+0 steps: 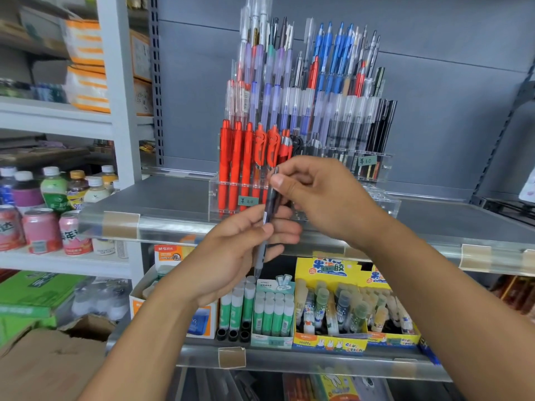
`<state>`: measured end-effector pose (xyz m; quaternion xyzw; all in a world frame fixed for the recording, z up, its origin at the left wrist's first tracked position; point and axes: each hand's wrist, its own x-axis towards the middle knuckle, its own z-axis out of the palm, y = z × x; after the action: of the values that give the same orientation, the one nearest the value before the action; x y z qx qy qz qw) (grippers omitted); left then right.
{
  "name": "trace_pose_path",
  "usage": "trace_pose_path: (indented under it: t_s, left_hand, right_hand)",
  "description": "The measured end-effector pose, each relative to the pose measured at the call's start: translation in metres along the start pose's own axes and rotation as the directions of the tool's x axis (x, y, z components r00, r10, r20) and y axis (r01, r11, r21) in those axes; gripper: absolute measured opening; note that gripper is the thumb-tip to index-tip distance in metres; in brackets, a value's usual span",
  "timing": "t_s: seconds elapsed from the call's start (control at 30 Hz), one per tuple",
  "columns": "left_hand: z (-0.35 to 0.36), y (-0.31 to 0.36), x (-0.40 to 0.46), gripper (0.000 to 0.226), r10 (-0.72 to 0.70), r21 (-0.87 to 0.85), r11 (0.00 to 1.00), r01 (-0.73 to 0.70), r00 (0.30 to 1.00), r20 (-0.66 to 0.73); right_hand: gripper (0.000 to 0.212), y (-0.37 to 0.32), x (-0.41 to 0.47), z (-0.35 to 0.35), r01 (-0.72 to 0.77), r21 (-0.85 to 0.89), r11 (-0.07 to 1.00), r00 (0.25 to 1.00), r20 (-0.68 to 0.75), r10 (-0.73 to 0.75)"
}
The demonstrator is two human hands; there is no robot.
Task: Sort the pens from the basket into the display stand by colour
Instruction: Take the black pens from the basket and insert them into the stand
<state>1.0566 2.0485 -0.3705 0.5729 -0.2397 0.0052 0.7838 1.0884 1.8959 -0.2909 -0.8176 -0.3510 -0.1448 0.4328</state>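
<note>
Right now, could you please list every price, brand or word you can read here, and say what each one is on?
"¥1.0": green tag on the stand, right side.
"¥2.0", last digit unsure: green tag under the red pens.
"M&G": orange box below the shelf.
"miffy" and "GLUE STICK": yellow box.
Too blurred to read: the can and bottle labels, and the print on the pen both hands hold.

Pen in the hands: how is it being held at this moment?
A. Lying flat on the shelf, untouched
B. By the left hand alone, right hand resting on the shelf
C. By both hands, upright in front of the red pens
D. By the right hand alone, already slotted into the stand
C: the left hand grips the pen at its middle, the right hand pinches its top, and it stands roughly upright before the red pens.
</note>
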Motion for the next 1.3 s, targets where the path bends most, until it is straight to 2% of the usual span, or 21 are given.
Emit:
trace_pose_path:
  t_s: [0.13,0.33,0.5,0.57,0.67,0.73,0.83,0.9,1.0,1.07,1.2,1.3]
  left_hand:
    - [-0.002,0.001,0.0,0.028,-0.002,0.143,0.99,0.004,1.0,-0.015]
    - [0.003,-0.004,0.003,0.029,0.003,0.094,0.996,0.002,0.999,-0.051]
    - [0.008,-0.008,0.004,0.029,0.008,0.196,0.981,0.003,0.998,-0.056]
    - [0.009,-0.007,0.004,0.03,0.037,0.165,0.986,-0.027,0.998,-0.058]
    - [0.005,-0.003,0.003,0.037,0.063,-0.019,0.998,-0.065,0.995,-0.079]
    - [0.001,-0.002,0.003,0.047,0.076,-0.073,0.994,-0.08,0.995,-0.058]
    - [-0.002,-0.002,0.004,0.054,0.086,-0.083,0.993,-0.089,0.996,-0.035]
    - [-0.002,-0.003,0.004,0.055,0.084,-0.086,0.992,-0.087,0.996,-0.038]
    - [-0.001,-0.004,0.006,0.057,0.07,-0.079,0.994,-0.073,0.997,-0.041]
    - [-0.001,-0.005,0.006,0.06,0.069,-0.065,0.995,-0.071,0.997,-0.036]
    - [-0.001,-0.006,0.005,0.06,0.063,-0.066,0.996,-0.066,0.997,-0.04]
    - [-0.001,-0.006,0.005,0.063,0.063,-0.068,0.996,-0.066,0.997,-0.042]
  right_hand:
    - [0.013,0.001,-0.001,0.001,-0.009,0.02,1.0,0.999,-0.039,0.01]
    - [0.015,0.005,-0.003,0.004,-0.068,0.073,0.995,0.996,-0.044,0.072]
    - [0.016,0.006,-0.004,0.0,-0.121,0.103,0.987,0.991,-0.046,0.127]
    - [0.013,0.004,-0.002,-0.006,-0.103,0.091,0.991,0.988,-0.109,0.113]
    - [0.008,0.0,0.004,-0.019,-0.064,0.054,0.997,0.981,-0.179,0.073]
    - [0.009,-0.003,0.01,-0.03,-0.058,0.03,0.998,0.971,-0.23,0.064]
    - [0.015,-0.007,0.019,-0.048,-0.077,0.02,0.997,0.946,-0.315,0.08]
    - [0.006,-0.008,0.024,-0.057,-0.061,0.022,0.998,0.933,-0.354,0.065]
    - [0.015,-0.007,0.029,-0.068,-0.051,0.005,0.999,0.913,-0.405,0.049]
    - [0.012,-0.005,0.032,-0.072,-0.054,0.012,0.998,0.902,-0.429,0.055]
    - [0.02,0.0,0.036,-0.074,-0.065,-0.009,0.998,0.879,-0.473,0.053]
    - [0.022,0.0,0.035,-0.073,-0.081,-0.033,0.996,0.893,-0.447,0.057]
